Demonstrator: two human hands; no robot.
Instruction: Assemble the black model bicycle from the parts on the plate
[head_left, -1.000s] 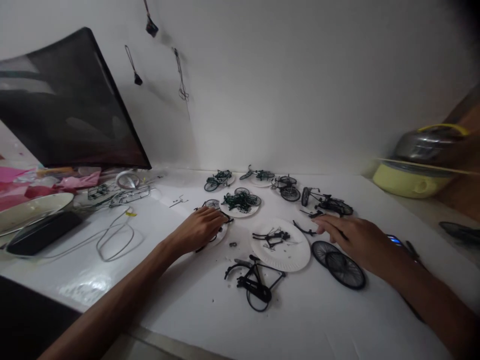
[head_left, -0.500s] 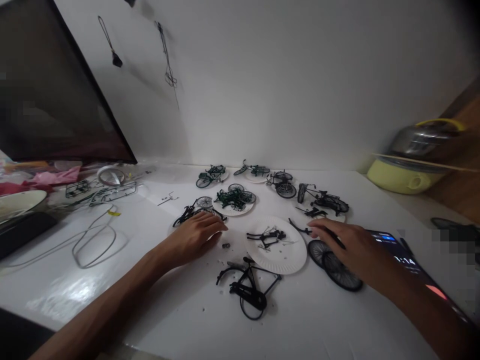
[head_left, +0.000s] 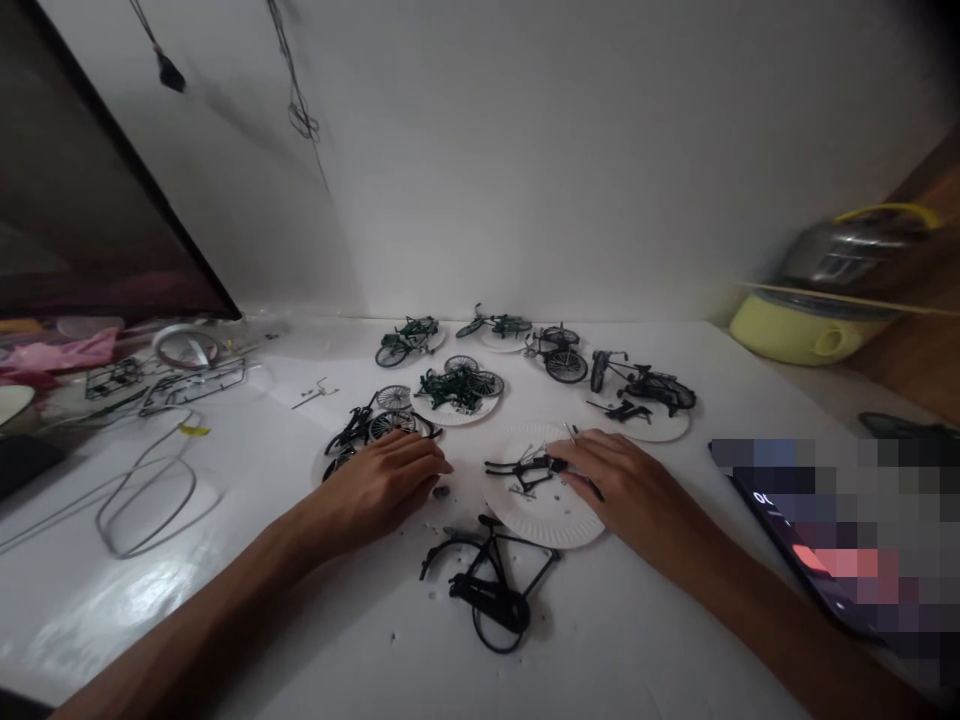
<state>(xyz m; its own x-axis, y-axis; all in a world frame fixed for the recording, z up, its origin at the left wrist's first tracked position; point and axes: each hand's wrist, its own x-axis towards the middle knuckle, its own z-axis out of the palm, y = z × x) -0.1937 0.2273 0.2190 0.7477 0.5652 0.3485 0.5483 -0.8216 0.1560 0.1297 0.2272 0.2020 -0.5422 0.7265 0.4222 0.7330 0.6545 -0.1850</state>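
Note:
My right hand [head_left: 619, 480] is over the right side of a white paper plate [head_left: 555, 525], its fingers closed around a slim dark stick-like tool [head_left: 592, 487]. Black miniature bicycle parts [head_left: 529, 468] lie on this plate, beside my fingertips. My left hand [head_left: 386, 480] rests on the table with fingers loosely stretched and nothing visible in them. A small dark piece [head_left: 441, 491] lies just by its fingertips. Close to me lies a black model bicycle frame [head_left: 495, 590] with a chain cover and curved mudguards. Behind my left hand are black bicycle parts with wheels [head_left: 394, 400].
Several model bicycles, green ones [head_left: 457, 390] and black ones [head_left: 652, 385], stand or lie on plates toward the wall. A phone [head_left: 795, 550] is at the right, a yellow pot [head_left: 787, 330] behind it. A grey cable [head_left: 139, 480] and a screen [head_left: 97, 170] are at the left.
My right hand has moved left from beside the plate to over its parts. The wheels on the right are now hidden behind my right arm. My left hand stays nearly where it was.

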